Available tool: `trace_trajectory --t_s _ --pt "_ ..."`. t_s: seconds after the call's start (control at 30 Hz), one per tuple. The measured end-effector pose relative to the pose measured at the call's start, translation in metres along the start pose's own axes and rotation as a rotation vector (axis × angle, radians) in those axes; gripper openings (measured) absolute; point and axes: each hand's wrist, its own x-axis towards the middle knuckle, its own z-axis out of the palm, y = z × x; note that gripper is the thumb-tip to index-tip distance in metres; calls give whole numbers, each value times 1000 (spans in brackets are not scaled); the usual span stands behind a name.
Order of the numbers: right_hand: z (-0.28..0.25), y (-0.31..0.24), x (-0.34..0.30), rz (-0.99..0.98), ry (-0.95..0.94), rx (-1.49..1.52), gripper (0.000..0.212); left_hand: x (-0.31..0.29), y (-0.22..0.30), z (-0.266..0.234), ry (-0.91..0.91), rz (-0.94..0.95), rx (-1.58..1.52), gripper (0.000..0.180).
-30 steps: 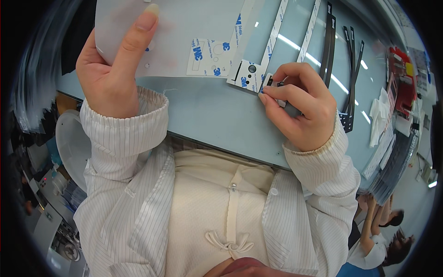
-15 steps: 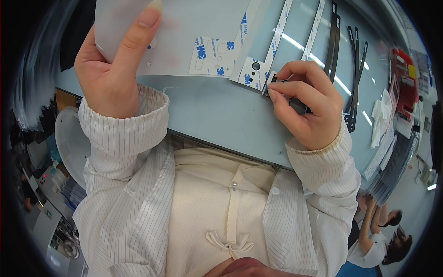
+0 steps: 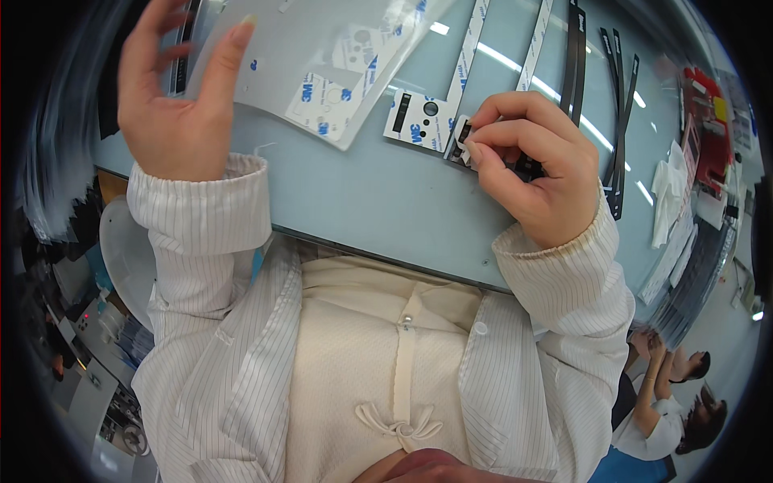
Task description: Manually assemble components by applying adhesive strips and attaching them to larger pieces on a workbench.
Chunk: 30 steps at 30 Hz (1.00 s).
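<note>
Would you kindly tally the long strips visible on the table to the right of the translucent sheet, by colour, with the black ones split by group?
White printed strips: 2
Left group of black strips: 2
Right group of black strips: 3
Total: 7

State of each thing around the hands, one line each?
Left hand: open, thumb over translucent sheet, contact unclear
Right hand: thumb and fingertips closed on small white-edged piece
Small white-edged piece: pinched, partly hidden
Translucent sheet: uncrumpled, printed liner pieces visible at its right side
White-backed strip: printed backing showing
Wider black strips: side by side
Thin black strips: crossing
</note>
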Motion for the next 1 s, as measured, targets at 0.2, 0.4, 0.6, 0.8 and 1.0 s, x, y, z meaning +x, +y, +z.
trace_trajectory --t_s 0.2,0.4,0.6,0.8,1.0 --pt "0 7 1 -30 -13 36 5 -7 25 -24 -403 509 -105 29" --pt "-1 10 0 -81 -12 95 7 -30 47 -2 -608 968 -249 14" --pt "-3 15 -4 -77 -2 117 10 -19 50 14 -625 1078 -226 11" --pt "-4 20 -7 -73 8 167 12 -9 51 21 -636 1115 -177 10" --pt "-9 24 -11 -74 10 197 12 -4 56 25 -685 1119 -146 20"
